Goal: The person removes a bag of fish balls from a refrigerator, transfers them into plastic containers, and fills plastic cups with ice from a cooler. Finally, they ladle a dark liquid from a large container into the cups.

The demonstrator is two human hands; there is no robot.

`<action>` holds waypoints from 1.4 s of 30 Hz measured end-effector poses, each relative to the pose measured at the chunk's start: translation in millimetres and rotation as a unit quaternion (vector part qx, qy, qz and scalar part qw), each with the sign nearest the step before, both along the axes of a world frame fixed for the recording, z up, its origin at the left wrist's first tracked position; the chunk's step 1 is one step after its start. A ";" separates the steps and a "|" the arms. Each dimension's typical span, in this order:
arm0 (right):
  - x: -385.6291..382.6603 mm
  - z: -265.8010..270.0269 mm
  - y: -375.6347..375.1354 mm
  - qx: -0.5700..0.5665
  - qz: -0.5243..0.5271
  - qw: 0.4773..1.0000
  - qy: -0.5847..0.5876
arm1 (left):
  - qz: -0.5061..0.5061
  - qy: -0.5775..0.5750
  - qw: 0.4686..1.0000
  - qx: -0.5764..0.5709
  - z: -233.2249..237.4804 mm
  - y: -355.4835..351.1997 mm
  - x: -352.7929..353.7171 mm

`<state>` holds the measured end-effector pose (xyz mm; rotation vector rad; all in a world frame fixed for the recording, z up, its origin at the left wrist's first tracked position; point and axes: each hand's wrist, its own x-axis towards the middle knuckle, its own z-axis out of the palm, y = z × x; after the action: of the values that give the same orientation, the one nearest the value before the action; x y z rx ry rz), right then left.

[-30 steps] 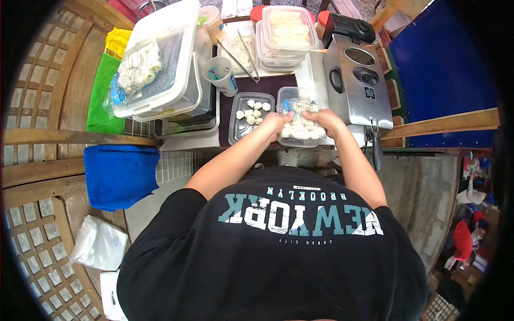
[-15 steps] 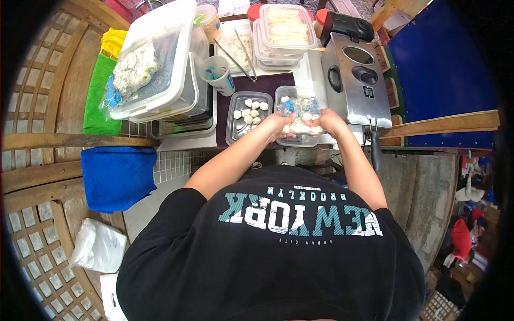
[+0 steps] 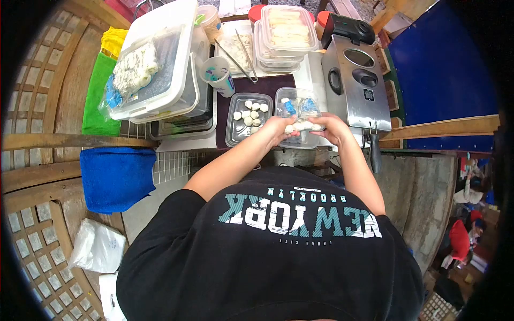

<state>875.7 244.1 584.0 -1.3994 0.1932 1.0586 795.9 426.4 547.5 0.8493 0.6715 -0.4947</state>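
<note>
My left hand (image 3: 279, 130) and my right hand (image 3: 332, 129) hold a clear plastic bag (image 3: 305, 126) between them, with pale balls in its near end and blue print on its far part. The bag lies over a clear rectangular container (image 3: 298, 94), which it partly hides. Fingers of both hands are curled round the bag's two sides. To the left of my left hand, a second clear container (image 3: 231, 126) holds several white balls (image 3: 247, 113) in loose rows.
A steel fryer (image 3: 356, 80) with a black handle stands at the right. Behind are stacked food boxes (image 3: 282, 32), tongs (image 3: 239, 60) on a tub and a plastic cup (image 3: 218, 76). A large lidded bin (image 3: 160, 69) with a bag on it fills the left.
The bag has shifted in my hands, and its pale contents now sit in a narrower row near my fingers. Both hands have stayed close to the same place.
</note>
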 end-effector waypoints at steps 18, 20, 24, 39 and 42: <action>-17.8 7.8 11.6 -0.141 -0.042 0.958 -0.245 | 0.124 0.027 0.971 -0.203 -1.7 -31.8 -23.3; -24.2 8.1 15.8 -0.151 -0.087 0.951 -0.256 | 0.143 0.025 0.971 -0.192 -2.0 -33.4 -24.2; -28.4 -7.8 18.3 -0.111 -0.165 0.952 -0.232 | 0.151 0.014 0.971 -0.185 -6.1 -36.9 -27.2; -20.4 34.7 26.8 -0.301 0.061 0.887 -0.345 | 0.149 -0.030 0.939 -0.307 -0.4 -47.0 -32.0; -26.1 34.2 23.6 -0.291 0.090 0.869 -0.390 | 0.124 -0.043 0.947 -0.293 -7.9 -49.3 -34.4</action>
<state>849.7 267.6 618.1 -2.3275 -0.2435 0.5033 761.6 377.1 539.7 0.2194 0.4995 -0.3946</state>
